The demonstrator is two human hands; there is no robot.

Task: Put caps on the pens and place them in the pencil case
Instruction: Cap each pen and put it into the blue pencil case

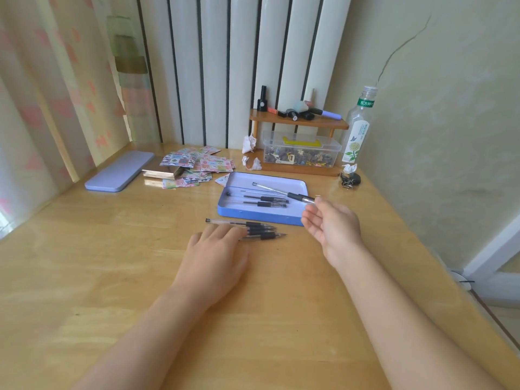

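An open blue pencil case point(253, 216) lies mid-table with two black-grip pens point(266, 201) inside. My right hand point(333, 225) is at the case's right end, thumb and forefinger pinching the end of a third pen point(281, 191) that slants over the case; the other fingers are spread. Just in front of the case lie a few loose pens point(261, 229) with bare tips pointing right. My left hand point(216, 254) rests flat on their left halves, fingers extended. I see no loose caps.
A lilac tin lid point(119, 171) lies at far left, beside scattered sticker sheets point(194, 164). Behind the case stands a small wooden shelf point(298, 122) over a clear plastic box point(301, 152), with crumpled paper point(250, 161), a clear bottle point(357, 128) and a black clip point(350, 178).
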